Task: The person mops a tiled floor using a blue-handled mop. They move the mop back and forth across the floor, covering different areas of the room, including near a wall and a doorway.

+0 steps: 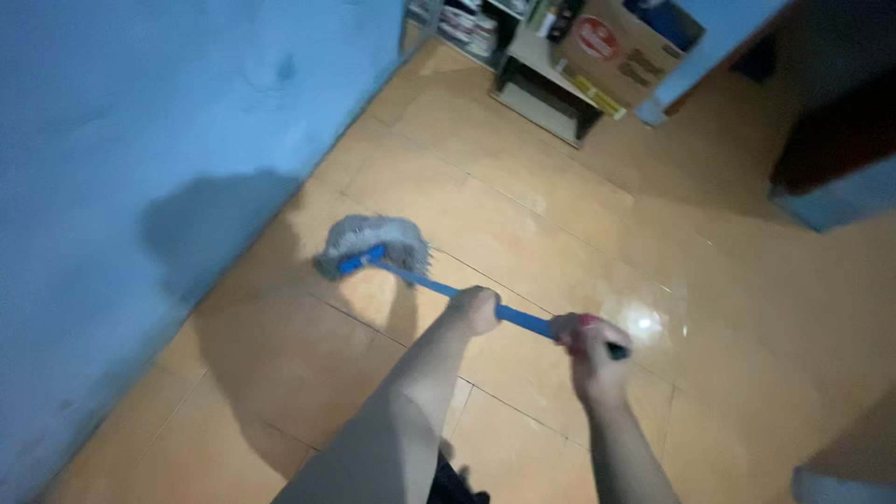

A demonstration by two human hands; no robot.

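A mop with a blue handle [431, 284] and a grey stringy head [373, 239] rests on the orange tiled floor [523, 215] close to the blue wall. My left hand [476, 308] grips the handle partway along it. My right hand [592, 347] holds the handle's near end, where a dark tip sticks out past my fist. The mop head lies up and to the left of both hands. The picture is blurred.
A blue wall [140, 168] runs along the left. At the top stand a low shelf unit [541, 89] and a cardboard box [623, 49]. A dark doorway or furniture edge [835, 131] is at the right. A wet shine [644, 322] shows on the tiles.
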